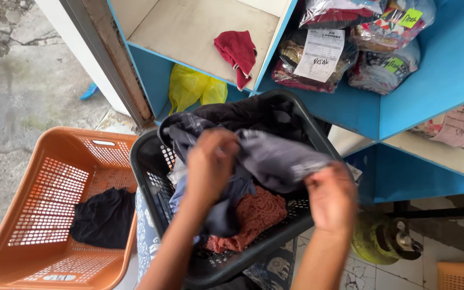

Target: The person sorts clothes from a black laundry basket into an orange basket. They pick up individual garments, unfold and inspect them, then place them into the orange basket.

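My left hand (pixel 210 164) grips a grey-blue garment (pixel 275 156) over a black laundry basket (pixel 146 161). My right hand (pixel 331 196) pinches the same garment at its right end. Both hands hold the cloth bunched above the basket. Under it lie a rust-red lace cloth (pixel 253 215) and dark clothes (pixel 243 115) heaped at the basket's far side.
An orange basket (pixel 33 204) at the left holds a black garment (pixel 103 217). Blue shelves (pixel 436 80) behind carry bagged laundry (pixel 382 64) with paper tags, a red cloth (pixel 237 51) and a yellow bag (pixel 194 88). A green gas cylinder (pixel 379 241) stands on the tiled floor.
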Demonstrator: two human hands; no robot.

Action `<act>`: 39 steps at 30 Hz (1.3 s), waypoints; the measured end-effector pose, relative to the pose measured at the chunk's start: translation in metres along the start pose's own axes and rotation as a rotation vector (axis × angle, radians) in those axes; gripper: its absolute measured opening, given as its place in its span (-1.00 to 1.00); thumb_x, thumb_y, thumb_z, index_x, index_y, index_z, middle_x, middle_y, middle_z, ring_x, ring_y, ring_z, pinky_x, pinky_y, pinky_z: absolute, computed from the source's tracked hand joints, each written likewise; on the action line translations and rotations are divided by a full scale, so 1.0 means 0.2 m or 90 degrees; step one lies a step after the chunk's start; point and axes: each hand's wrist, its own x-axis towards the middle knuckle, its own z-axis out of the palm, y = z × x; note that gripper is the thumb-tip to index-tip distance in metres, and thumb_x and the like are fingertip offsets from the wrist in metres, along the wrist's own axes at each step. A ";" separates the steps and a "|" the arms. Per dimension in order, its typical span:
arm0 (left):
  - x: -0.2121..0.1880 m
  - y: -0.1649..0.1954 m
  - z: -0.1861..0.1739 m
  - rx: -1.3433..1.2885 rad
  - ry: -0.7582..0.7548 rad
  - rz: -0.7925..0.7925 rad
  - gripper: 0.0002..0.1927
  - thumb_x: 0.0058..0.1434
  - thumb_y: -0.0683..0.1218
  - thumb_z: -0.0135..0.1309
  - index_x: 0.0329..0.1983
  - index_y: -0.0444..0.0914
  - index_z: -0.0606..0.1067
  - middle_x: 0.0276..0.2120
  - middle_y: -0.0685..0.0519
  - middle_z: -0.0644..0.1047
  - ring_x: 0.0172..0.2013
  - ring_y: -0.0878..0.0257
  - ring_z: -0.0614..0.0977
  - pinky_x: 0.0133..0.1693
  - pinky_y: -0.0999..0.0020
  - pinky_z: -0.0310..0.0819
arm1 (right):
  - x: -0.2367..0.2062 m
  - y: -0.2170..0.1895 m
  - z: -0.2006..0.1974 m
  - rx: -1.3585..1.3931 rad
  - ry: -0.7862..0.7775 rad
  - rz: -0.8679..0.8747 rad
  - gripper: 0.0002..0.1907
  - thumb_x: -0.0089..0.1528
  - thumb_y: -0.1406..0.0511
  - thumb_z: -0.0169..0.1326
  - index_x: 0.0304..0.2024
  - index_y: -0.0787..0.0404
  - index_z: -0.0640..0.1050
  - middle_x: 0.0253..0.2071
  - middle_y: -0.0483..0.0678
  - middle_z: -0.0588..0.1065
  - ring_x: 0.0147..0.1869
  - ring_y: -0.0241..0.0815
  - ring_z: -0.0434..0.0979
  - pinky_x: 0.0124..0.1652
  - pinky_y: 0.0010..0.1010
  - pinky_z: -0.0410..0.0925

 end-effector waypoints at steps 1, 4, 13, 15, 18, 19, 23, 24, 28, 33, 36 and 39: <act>-0.07 0.07 0.03 -0.110 -0.070 -0.117 -0.86 0.19 -0.19 0.23 -0.18 -0.24 0.59 -0.25 -0.04 0.66 -0.24 0.01 0.70 -0.23 0.26 0.56 | 0.00 0.06 0.05 -0.031 0.008 0.035 -0.87 0.31 0.40 0.08 -0.08 0.20 0.56 -0.27 -0.07 0.53 -0.13 -0.24 0.53 -0.04 -0.37 0.36; -0.18 0.11 0.14 -0.116 -0.153 -0.143 -0.74 0.14 -0.07 0.31 -0.14 -0.25 0.61 -0.27 -0.05 0.65 -0.32 0.10 0.71 -0.34 0.33 0.53 | -0.02 0.15 0.18 -0.041 -0.020 0.101 -0.91 0.33 0.41 0.12 -0.11 0.27 0.52 -0.28 -0.10 0.51 -0.14 -0.26 0.52 -0.03 -0.38 0.37; -0.38 -0.31 0.32 -0.624 -0.091 -0.388 -0.75 0.60 -0.06 0.04 -0.14 -0.34 0.54 -0.28 0.05 0.56 -0.28 0.36 0.52 -0.21 0.44 0.38 | -0.05 0.30 0.30 -0.551 -0.061 -0.037 -0.77 0.20 0.39 0.22 -0.10 0.26 0.51 -0.20 -0.19 0.56 -0.13 -0.44 0.55 -0.11 -0.58 0.42; -0.39 -0.36 0.31 -0.778 -0.067 -0.465 -0.74 0.62 -0.05 -0.02 -0.10 -0.33 0.52 -0.24 0.06 0.57 -0.27 0.35 0.53 -0.19 0.43 0.39 | -0.03 0.35 0.25 -0.559 -0.042 0.026 -0.87 0.26 0.39 0.20 -0.17 0.31 0.55 -0.28 -0.10 0.56 -0.21 -0.38 0.53 -0.21 -0.52 0.38; -0.37 -0.36 0.26 -0.900 -0.033 -0.630 -0.72 0.52 -0.02 -0.10 -0.09 -0.31 0.52 -0.22 0.04 0.62 -0.23 0.31 0.62 -0.12 0.38 0.51 | 0.00 0.45 0.16 -0.456 -0.047 0.060 -0.91 0.35 0.40 0.13 -0.13 0.34 0.56 -0.26 -0.05 0.55 -0.21 -0.34 0.51 -0.22 -0.49 0.38; -0.36 -0.34 0.24 -0.908 -0.015 -0.709 -0.71 0.47 -0.01 -0.12 -0.10 -0.30 0.52 -0.22 0.04 0.63 -0.21 0.29 0.64 -0.09 0.37 0.53 | 0.01 0.46 0.13 -0.404 -0.051 0.060 -0.90 0.38 0.40 0.10 -0.10 0.34 0.55 -0.24 -0.04 0.54 -0.19 -0.32 0.50 -0.20 -0.49 0.38; -0.27 -0.26 0.13 -0.925 0.019 -0.796 -0.61 0.37 0.06 -0.14 -0.09 -0.35 0.52 -0.19 -0.07 0.66 -0.15 0.14 0.69 0.01 0.27 0.57 | 0.04 0.44 0.07 0.054 -0.032 0.247 -0.86 0.35 0.33 -0.07 -0.08 0.21 0.46 -0.19 -0.07 0.56 -0.19 -0.23 0.61 -0.23 -0.36 0.49; -0.26 -0.23 0.10 -0.908 0.011 -0.684 -0.63 0.40 0.07 -0.11 -0.04 -0.31 0.50 -0.22 -0.06 0.64 -0.18 0.12 0.69 -0.03 0.24 0.57 | 0.03 0.43 0.07 0.109 -0.045 0.267 -0.84 0.32 0.34 -0.09 -0.08 0.21 0.45 -0.17 -0.07 0.56 -0.16 -0.22 0.62 -0.21 -0.35 0.50; -0.32 -0.17 0.06 -0.335 -0.078 -0.179 -0.42 0.14 0.10 0.20 0.13 -0.33 0.46 -0.22 -0.07 0.57 -0.17 0.06 0.65 -0.07 0.23 0.54 | -0.01 0.40 0.11 0.168 -0.079 0.280 -0.79 0.31 0.38 -0.09 -0.01 0.25 0.47 -0.14 -0.03 0.54 -0.13 -0.22 0.59 -0.15 -0.37 0.47; -0.41 -0.26 0.11 -0.219 -0.275 -0.139 -0.73 0.32 -0.13 0.17 0.03 -0.34 0.55 -0.22 -0.03 0.65 -0.17 0.13 0.67 -0.13 0.29 0.54 | -0.01 0.39 0.14 0.020 -0.047 0.181 -0.87 0.39 0.30 0.00 -0.11 0.25 0.46 -0.20 -0.11 0.48 -0.10 -0.30 0.50 -0.09 -0.47 0.39; -0.44 -0.32 0.13 -0.631 -0.273 -0.358 -0.73 0.46 -0.08 0.01 0.02 -0.40 0.54 -0.18 -0.01 0.63 -0.18 0.24 0.65 -0.08 0.29 0.52 | 0.00 0.44 0.15 -0.263 0.015 0.065 -0.83 0.39 0.26 0.09 -0.14 0.26 0.48 -0.25 -0.17 0.44 -0.13 -0.36 0.43 -0.10 -0.53 0.32; -0.45 -0.32 0.13 -0.972 -0.194 -0.583 -0.64 0.46 0.01 -0.06 0.05 -0.38 0.49 -0.16 -0.02 0.65 -0.19 0.22 0.67 -0.09 0.30 0.56 | -0.01 0.52 0.20 -0.394 -0.007 0.154 -0.79 0.35 0.21 0.08 -0.15 0.24 0.49 -0.30 -0.17 0.50 -0.20 -0.37 0.44 -0.16 -0.52 0.32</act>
